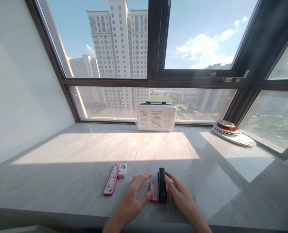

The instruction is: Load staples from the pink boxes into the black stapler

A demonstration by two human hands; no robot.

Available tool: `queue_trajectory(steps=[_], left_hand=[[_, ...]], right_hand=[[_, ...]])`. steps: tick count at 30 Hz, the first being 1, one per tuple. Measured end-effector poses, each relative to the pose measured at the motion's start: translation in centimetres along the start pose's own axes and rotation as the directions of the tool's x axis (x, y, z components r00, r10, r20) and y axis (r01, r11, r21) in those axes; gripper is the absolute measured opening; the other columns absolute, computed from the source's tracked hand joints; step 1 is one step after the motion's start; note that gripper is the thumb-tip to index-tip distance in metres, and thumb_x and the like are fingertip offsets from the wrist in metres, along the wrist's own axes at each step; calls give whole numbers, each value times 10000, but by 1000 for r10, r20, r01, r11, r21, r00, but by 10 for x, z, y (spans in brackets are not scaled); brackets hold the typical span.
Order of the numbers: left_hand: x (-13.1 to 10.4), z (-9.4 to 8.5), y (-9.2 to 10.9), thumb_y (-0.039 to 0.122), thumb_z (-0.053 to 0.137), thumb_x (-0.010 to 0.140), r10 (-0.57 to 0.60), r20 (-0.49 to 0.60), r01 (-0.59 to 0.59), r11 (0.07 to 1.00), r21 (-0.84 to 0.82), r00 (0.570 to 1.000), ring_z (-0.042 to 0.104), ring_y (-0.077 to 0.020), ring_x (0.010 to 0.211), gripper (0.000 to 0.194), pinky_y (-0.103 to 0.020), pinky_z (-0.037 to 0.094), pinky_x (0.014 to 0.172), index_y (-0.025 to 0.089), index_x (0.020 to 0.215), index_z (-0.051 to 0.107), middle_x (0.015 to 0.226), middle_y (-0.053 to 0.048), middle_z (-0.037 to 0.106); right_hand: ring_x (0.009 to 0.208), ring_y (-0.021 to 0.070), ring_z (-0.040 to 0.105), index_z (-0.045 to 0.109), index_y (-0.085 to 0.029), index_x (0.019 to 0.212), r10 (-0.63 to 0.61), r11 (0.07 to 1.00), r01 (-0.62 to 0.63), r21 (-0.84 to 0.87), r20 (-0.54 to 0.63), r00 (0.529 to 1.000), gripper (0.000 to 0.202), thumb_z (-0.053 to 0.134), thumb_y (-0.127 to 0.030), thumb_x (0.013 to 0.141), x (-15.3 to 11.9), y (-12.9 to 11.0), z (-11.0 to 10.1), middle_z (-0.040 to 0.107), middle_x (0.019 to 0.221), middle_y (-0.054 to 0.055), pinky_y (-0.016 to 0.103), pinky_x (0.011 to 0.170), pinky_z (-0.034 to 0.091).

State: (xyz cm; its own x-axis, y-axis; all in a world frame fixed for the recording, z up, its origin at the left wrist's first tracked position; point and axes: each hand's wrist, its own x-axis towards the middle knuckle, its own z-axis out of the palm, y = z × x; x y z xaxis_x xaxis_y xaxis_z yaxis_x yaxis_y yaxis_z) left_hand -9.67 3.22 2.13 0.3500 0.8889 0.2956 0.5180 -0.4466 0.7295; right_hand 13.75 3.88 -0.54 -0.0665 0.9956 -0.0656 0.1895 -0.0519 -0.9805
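Observation:
A black stapler (pixel 162 186) lies lengthwise on the grey marbled ledge in front of me. Against its left side sits a small pink-and-white box (pixel 154 191). The thumb of my left hand (pixel 134 197) reaches the left edge of that box, while its fingers stretch forward, apart from the thumb. My right hand (pixel 180 192) rests its fingertips along the stapler's right side, not wrapped round it. Farther left, two flat pink-and-white boxes (pixel 110 185) lie end to end, with a small white box (pixel 122 171) beside the far one.
A white carry case (pixel 156 118) with cartoon prints stands against the window. Several stacked plates (pixel 231 132) are in the right corner. The ledge (pixel 68 184) ends at a front edge close to me, and a white wall (pixel 20 81) bounds the left.

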Motion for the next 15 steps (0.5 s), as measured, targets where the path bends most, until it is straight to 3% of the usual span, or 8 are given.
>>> queue_trajectory(steps=[2, 4, 6, 8, 10, 12, 15], left_hand=[[-11, -18, -16, 227, 427, 957, -13, -193, 29, 996, 82, 981, 512, -226, 1281, 404, -403, 393, 1124, 310, 1310, 607, 1342, -34, 600], [-28, -40, -42, 161, 407, 902, -37, -387, 136, 963, 233, 921, 530, -250, 1245, 438, -447, 397, 1110, 292, 1249, 641, 1283, -37, 628], [-48, -60, -69, 184, 494, 833, -68, -452, 254, 895, 366, 889, 536, -290, 1220, 454, -496, 410, 1085, 288, 1251, 636, 1315, -43, 607], [-65, -74, -89, 236, 565, 805, -78, -404, 269, 856, 442, 911, 533, -307, 1219, 450, -504, 431, 1061, 306, 1243, 642, 1364, -40, 580], [-77, -78, -94, 294, 622, 799, -81, -331, 236, 857, 459, 940, 522, -309, 1239, 423, -495, 446, 1051, 331, 1219, 650, 1405, -25, 557], [-80, -73, -86, 326, 655, 806, -94, -252, 197, 885, 421, 963, 510, -302, 1266, 367, -481, 452, 1050, 341, 1173, 664, 1415, -15, 557], [-69, -57, -58, 298, 695, 794, -127, -108, 154, 943, 294, 986, 514, -294, 1276, 323, -454, 455, 1055, 323, 1116, 674, 1368, -25, 598]], right_hand=[[429, 116, 387, 432, -108, 1471, 4, 1000, -4, -4, -32, 999, 873, 441, -759, 888, -2, 4, -1, 455, 472, -66, 228, 435, 291], [442, 119, 407, 413, -131, 1483, 1, 1000, -2, -22, -13, 1000, 838, 460, -730, 899, -4, 7, -2, 474, 500, -65, 231, 447, 316], [473, 127, 453, 400, -153, 1492, -16, 998, 16, -56, 6, 1000, 804, 496, -695, 905, -6, 8, -1, 494, 534, -64, 234, 468, 346], [514, 138, 497, 398, -156, 1492, -35, 995, 36, -90, 15, 999, 788, 533, -661, 903, -7, 8, -1, 503, 560, -63, 237, 490, 370], [535, 141, 517, 419, -139, 1477, -40, 993, 43, -108, 30, 999, 771, 554, -637, 904, -7, 7, -1, 498, 576, -63, 237, 501, 385], [525, 135, 515, 453, -123, 1451, -27, 994, 33, -106, 55, 998, 750, 557, -627, 906, -7, 6, -1, 485, 588, -63, 233, 491, 390], [506, 124, 502, 473, -120, 1442, -13, 996, 20, -93, 73, 997, 737, 550, -625, 911, -8, 6, -1, 478, 604, -60, 219, 455, 383]])
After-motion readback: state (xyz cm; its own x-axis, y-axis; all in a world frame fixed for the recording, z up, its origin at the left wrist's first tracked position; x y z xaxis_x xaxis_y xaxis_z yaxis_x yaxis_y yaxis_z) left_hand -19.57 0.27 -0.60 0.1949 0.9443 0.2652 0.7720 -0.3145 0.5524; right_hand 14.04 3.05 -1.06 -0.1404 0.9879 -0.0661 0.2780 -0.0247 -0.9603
